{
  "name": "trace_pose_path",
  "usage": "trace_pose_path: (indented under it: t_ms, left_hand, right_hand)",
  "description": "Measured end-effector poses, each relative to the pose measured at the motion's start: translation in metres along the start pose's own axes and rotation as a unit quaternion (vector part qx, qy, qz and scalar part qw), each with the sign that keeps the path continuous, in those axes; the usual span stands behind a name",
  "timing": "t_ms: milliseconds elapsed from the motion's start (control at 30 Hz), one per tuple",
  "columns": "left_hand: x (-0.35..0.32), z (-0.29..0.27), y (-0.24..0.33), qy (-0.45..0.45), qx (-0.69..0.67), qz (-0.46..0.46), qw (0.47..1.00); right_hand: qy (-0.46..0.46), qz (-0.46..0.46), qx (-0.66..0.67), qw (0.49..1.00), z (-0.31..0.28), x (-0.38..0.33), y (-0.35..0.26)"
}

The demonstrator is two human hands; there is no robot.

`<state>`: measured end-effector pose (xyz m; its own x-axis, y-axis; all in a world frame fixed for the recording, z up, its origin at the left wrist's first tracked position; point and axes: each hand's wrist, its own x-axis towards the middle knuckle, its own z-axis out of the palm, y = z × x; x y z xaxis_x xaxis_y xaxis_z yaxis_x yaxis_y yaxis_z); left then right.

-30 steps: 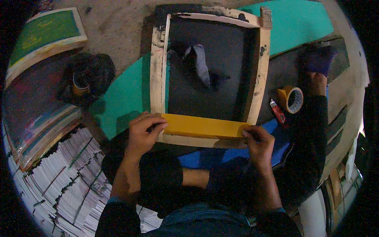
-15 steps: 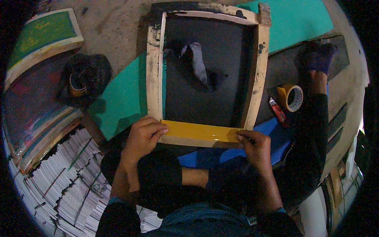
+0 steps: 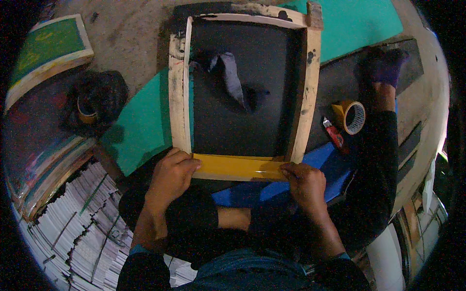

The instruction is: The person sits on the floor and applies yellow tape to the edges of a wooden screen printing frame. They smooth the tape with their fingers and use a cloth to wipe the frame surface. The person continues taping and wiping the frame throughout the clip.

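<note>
Holding a yellow tape strip [image 3: 235,166] taut across the near bar of a wooden frame [image 3: 179,106], hands well apart and clamped on opposite ends. Pinching the left end between thumb and fingers of the left hand [image 3: 174,175], at the near left corner of the frame. Pinching the right end likewise with the right hand [image 3: 305,182], near the opposite corner. Leaving a narrow band of pale wood visible below the strip's lower edge; cannot tell how much is stuck down.

Showing, through the frame's opening, a long grey, cloth-like shape [image 3: 232,80] against a dark surface. Marked with black stains along the frame's far bar and sides, and fitted with a small wood block [image 3: 314,15] at the far right corner. Overlapping a teal sheet [image 3: 141,126] on the left.

Flanked on the right by a roll of yellow tape [image 3: 359,118], just beside a red cutter [image 3: 334,136] with its blade out, and nearer by a blue sheet [image 3: 336,165]. Bordered well to the left by a green-faced panel [image 3: 56,46], a black bag [image 3: 108,97] and, lower down, stacked paper bundles [image 3: 90,218]
</note>
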<state>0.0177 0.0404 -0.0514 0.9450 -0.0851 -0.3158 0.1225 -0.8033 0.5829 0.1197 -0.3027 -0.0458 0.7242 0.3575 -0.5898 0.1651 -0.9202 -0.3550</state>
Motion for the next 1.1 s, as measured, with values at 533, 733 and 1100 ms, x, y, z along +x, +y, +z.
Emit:
trace_pose_path:
  t_ms: [533,733,1100]
  left_hand:
    - [0.002,-0.007,0.014,-0.051,0.028,-0.059,0.997]
    - [0.002,-0.004,0.012,-0.072,0.057,-0.063,0.994]
    - [0.005,-0.010,0.020,-0.090,0.043,-0.094,0.991]
  right_hand:
    - [-0.057,0.028,-0.078,0.995,-0.007,0.007,-0.016]
    - [-0.067,0.051,-0.086,0.993,-0.003,0.009,-0.015]
    - [-0.070,0.058,-0.084,0.992,-0.008,0.010,-0.017]
